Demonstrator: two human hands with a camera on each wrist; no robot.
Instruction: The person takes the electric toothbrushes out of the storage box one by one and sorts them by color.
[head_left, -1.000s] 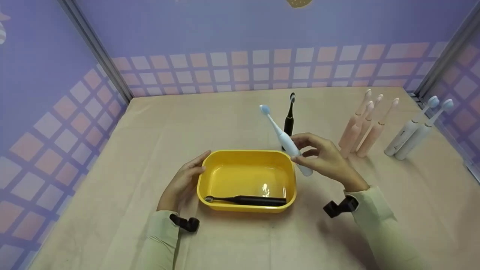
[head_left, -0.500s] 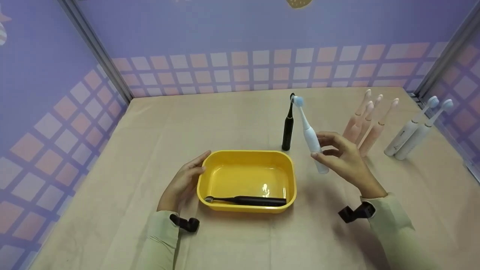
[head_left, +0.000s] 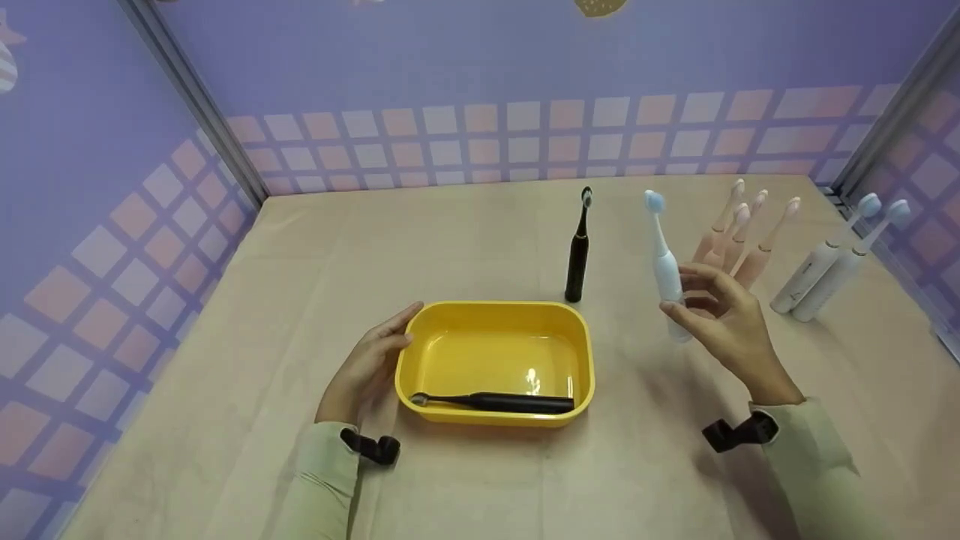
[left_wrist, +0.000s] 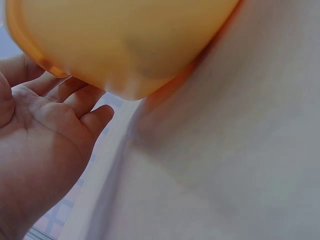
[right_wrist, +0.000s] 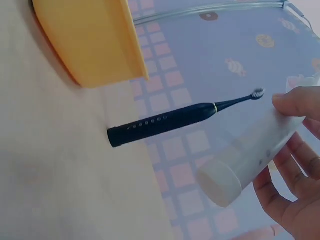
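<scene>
In the head view my right hand point(head_left: 724, 319) pinches a white electric toothbrush point(head_left: 667, 275) by its handle, its pale blue brush head pointing up. The right wrist view shows that white handle point(right_wrist: 250, 150) between thumb and fingers, held off the table. My left hand point(head_left: 367, 367) touches the left end of a yellow bin point(head_left: 495, 306), its fingers fairly straight along the outside and the thumb at the rim. Inside the bin a black electric toothbrush point(head_left: 517, 403) lies along the near wall. Another black electric toothbrush point(head_left: 577, 268) stands upright behind the bin's right corner.
Several pink electric toothbrushes point(head_left: 754, 264) stand upright beyond my right hand, partly hidden by it. Two white ones point(head_left: 829, 277) stand farther right. A cloth-covered table point(head_left: 465, 487) lies beneath, with patterned panels point(head_left: 450, 60) at the back and sides.
My right hand has carried the white toothbrush to the right, away from the bin and past the standing black toothbrush, and it is now more upright. The left hand stays at the bin.
</scene>
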